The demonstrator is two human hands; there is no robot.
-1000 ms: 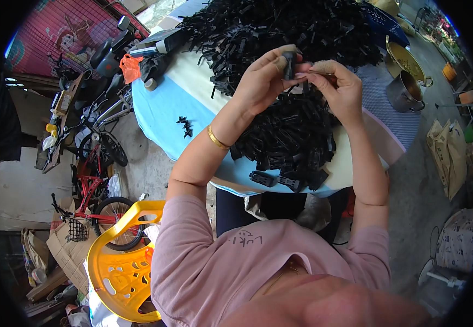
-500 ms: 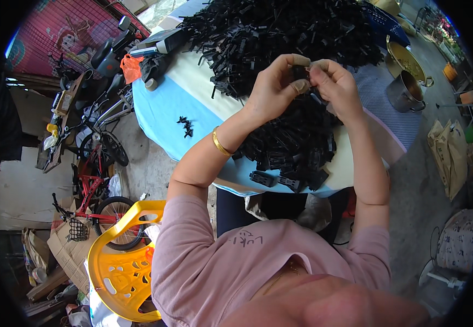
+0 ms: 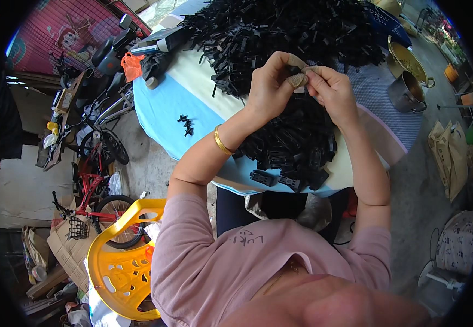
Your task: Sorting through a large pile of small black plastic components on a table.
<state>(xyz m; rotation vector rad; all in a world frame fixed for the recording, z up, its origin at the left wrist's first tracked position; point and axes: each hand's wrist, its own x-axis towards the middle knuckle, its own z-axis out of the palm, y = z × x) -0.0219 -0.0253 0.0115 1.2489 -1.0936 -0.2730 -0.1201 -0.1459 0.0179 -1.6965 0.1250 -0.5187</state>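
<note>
Both hands meet over the table [image 3: 160,120], fingertips together between two heaps of black plastic parts. My left hand [image 3: 270,86], with tan coverings on thumb and fingertips, is closed in a pinch. Against its fingertips, my right hand [image 3: 335,97] pinches too. Whatever lies between them is too small and hidden to name. Beyond the hands spreads a large heap of loose black parts [image 3: 280,32]. Below them a smaller pile of black clip-like pieces [image 3: 288,139] reaches the near table edge. A few small black bits [image 3: 185,125] lie apart on the blue cloth stripe.
At the table's right edge are a dark metal pot [image 3: 405,92] and a brass-coloured pan [image 3: 405,59]. A blue basket [image 3: 387,24] stands at far right. An orange bag [image 3: 132,66] and a tape roll [image 3: 151,83] sit at left. A yellow chair [image 3: 103,272] is beside me.
My right hand has shifted slightly left and down, and its fingers have closed tighter against the left fingertips. The left hand has moved only a little. The heaps look the same.
</note>
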